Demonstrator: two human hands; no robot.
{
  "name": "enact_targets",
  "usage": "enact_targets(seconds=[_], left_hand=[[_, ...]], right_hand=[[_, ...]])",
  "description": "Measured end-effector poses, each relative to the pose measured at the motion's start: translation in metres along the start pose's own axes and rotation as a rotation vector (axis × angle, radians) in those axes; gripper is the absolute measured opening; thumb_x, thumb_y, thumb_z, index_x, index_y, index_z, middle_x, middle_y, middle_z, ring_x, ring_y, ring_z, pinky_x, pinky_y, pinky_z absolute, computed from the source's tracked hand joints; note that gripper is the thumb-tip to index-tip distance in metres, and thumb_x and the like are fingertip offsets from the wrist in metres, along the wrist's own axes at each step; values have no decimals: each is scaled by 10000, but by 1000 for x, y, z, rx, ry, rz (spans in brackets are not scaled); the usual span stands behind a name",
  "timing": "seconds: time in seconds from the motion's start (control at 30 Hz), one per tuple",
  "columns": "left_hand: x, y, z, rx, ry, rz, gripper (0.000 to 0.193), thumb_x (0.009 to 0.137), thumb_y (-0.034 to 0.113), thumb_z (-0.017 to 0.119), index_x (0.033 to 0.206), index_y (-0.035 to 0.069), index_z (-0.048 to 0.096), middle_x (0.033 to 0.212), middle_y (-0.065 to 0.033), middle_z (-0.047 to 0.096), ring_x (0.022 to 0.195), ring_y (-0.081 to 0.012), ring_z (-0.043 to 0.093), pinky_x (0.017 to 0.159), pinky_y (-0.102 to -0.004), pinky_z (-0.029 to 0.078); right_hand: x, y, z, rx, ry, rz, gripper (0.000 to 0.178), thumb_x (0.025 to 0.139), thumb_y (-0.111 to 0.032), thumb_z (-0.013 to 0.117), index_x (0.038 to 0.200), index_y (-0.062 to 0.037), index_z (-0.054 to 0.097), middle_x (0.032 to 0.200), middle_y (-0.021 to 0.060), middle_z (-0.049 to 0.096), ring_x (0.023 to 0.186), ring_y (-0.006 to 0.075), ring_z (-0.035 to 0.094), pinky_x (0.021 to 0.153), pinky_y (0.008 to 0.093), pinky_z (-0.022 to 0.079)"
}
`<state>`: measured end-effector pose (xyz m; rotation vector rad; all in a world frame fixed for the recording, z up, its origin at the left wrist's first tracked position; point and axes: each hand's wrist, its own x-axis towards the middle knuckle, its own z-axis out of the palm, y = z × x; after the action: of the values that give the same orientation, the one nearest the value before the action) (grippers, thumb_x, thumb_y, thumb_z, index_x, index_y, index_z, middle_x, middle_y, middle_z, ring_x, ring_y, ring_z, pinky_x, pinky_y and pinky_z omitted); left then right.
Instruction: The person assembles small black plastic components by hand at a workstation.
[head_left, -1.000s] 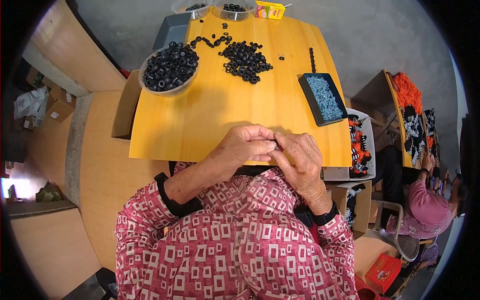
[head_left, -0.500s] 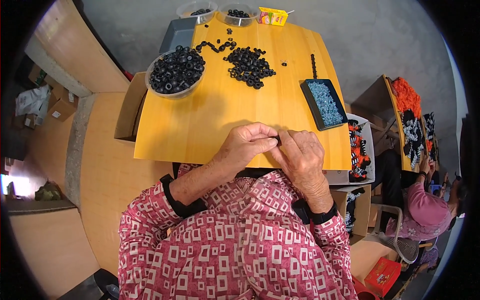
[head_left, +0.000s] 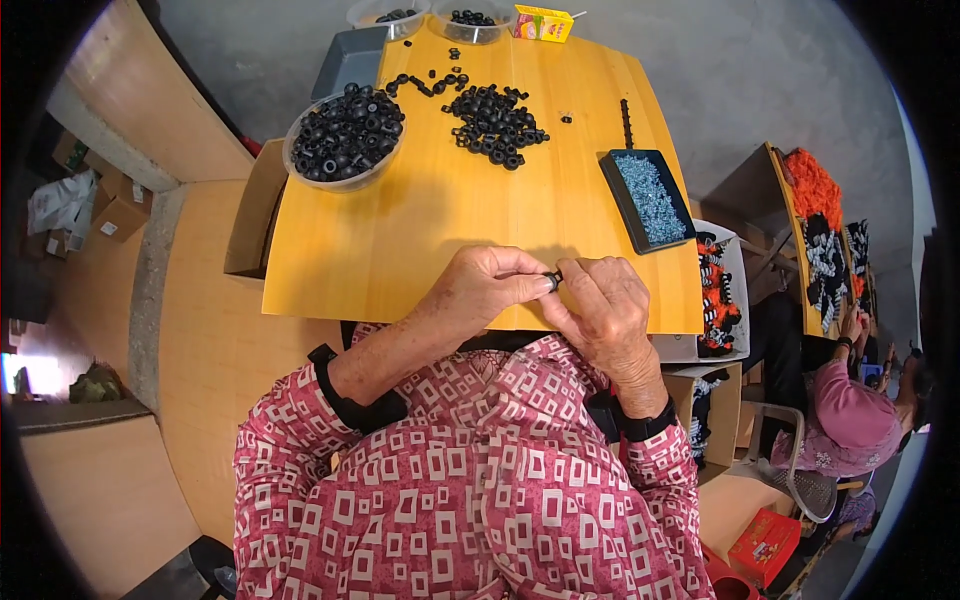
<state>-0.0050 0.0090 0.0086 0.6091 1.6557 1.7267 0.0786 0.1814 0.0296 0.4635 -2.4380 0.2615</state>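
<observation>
Just above the table's near edge, my left hand (head_left: 487, 284) pinches a small black ring-shaped piece (head_left: 553, 281) between thumb and fingertips. My right hand (head_left: 606, 308) meets it from the other side, its thumb and bent fingers closed at the same piece. Anything smaller between the right fingertips is hidden. Beyond my hands lies a loose pile of small black pieces (head_left: 495, 125). A clear round tub (head_left: 291, 172) at the left is heaped with larger black rounded parts (head_left: 350, 134). On the right, a dark tray (head_left: 622, 208) holds tiny clear-bluish bits (head_left: 652, 200).
The yellow tabletop (head_left: 420, 240) carries a black knobbly strip (head_left: 626, 122), two more clear tubs (head_left: 470, 32) and a grey bin (head_left: 350, 66) at the back, and a yellow carton (head_left: 543, 24). At the right stand a white box (head_left: 742, 300) of striped, orange-black items and a seated person (head_left: 850, 410).
The black piece has turned slightly between my fingertips, so more of its ring shape shows. Both hands stay nearly in place; the whole view has shifted a little.
</observation>
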Motion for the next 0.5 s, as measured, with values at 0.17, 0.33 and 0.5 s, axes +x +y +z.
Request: enact_targets(seconds=[0.17,0.33,0.5], left_hand=[[-2,-3,5,-29,21,20,237,893,162,666,1003,-45,699,889,-53,683,837,-96,610,758,-246,492],[-2,-6,9,-29,65,32,231,902,155,659,1013,-44,697,912,-53,685,861,-93,609,769,-245,491],[0,-7,8,-122,82,3,231,916,161,648,1024,-37,699,924,-44,682,864,-91,602,785,-246,484]], right_hand=[[-4,1,0,42,4,14,293,728,-147,806,914,5,639,786,105,594,688,246,609,625,356,495],[-3,-2,-1,28,5,27,286,736,-140,801,913,7,631,752,102,577,684,249,608,626,360,503],[2,-7,0,-40,9,50,248,747,-141,784,838,-16,589,695,85,523,631,250,571,581,358,474]])
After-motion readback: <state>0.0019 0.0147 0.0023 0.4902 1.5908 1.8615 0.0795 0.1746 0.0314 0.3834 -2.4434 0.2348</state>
